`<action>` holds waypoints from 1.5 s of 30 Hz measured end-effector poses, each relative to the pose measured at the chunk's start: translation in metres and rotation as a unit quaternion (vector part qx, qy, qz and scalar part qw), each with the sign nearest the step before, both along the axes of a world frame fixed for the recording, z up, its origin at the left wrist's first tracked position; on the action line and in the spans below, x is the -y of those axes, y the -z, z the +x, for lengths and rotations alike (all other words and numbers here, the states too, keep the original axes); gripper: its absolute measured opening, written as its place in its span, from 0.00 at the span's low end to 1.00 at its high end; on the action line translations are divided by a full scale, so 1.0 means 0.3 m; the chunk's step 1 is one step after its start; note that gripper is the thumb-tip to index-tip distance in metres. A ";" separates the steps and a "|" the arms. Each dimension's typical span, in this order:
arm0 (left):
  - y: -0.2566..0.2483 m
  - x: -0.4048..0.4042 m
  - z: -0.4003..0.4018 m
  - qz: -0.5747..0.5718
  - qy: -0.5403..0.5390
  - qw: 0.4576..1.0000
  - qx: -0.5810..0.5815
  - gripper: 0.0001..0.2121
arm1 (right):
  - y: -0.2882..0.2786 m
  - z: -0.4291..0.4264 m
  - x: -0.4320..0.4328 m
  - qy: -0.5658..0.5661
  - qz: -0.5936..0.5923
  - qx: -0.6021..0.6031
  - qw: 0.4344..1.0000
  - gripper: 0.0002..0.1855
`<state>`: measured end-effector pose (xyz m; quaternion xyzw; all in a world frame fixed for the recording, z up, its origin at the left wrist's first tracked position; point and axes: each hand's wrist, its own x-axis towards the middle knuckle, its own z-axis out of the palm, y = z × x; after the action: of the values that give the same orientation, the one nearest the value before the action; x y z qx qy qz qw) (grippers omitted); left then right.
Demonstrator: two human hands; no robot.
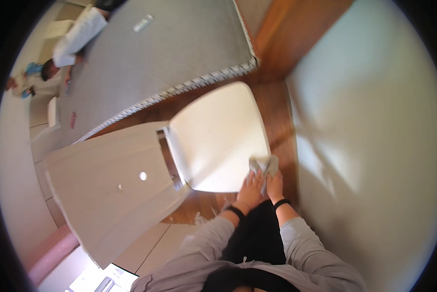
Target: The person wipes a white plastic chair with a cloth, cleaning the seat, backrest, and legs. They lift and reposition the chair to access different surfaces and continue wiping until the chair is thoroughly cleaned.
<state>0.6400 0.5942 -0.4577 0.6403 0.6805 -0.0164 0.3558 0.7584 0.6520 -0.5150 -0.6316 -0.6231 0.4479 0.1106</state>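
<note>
A chair with a pale seat (218,135) stands before me, its large backrest panel (109,189) to the left across a narrow gap. A crumpled beige cloth (264,165) lies over the seat's near right corner. My left hand (251,188) presses on the cloth with its fingers spread at the seat's edge. Beside it, my right hand (275,184) grips the cloth's right part at the outer side of the seat. The underside of the cloth and some fingertips are hidden.
A grey ribbed surface with a patterned border (204,78) lies beyond the chair. Another person in a white top (81,34) leans over its far left. A pale wall (368,127) rises close on my right. Wood-look floor (280,109) shows beside the seat; a pink roll (54,252) lies lower left.
</note>
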 end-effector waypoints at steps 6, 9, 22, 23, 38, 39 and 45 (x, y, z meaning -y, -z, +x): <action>-0.353 0.029 -0.070 -0.051 -0.159 0.979 0.119 0.29 | 0.025 0.048 -0.182 -0.094 -0.046 -0.002 0.995 0.18; -0.450 0.127 -0.180 0.049 -0.184 0.974 0.120 0.25 | 0.077 0.044 -0.423 -0.142 0.041 0.045 0.988 0.15; -0.488 0.979 -0.424 0.154 -0.731 0.656 0.113 0.15 | -0.318 -0.209 -0.308 -0.188 0.016 0.004 0.982 0.21; -0.506 0.987 -0.424 0.174 -0.696 0.685 0.127 0.14 | -0.382 -0.151 -0.258 -0.166 -0.014 0.002 0.986 0.21; -1.165 1.093 -0.743 0.422 -0.374 0.803 -0.193 0.16 | -0.731 0.064 0.087 -0.138 -0.010 0.206 0.969 0.23; -1.205 1.118 -0.782 0.450 -0.367 0.779 -0.236 0.16 | -0.786 0.011 0.129 -0.113 0.002 0.204 0.972 0.23; -1.296 1.203 -1.064 0.416 -0.363 0.790 -0.267 0.33 | -0.900 -0.264 0.428 -0.210 0.056 0.134 0.967 0.29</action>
<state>0.3208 0.2333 -0.0688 0.4020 0.8718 0.2288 -0.1611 0.6793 0.5235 -0.2449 -0.5338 -0.7748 0.3370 -0.0348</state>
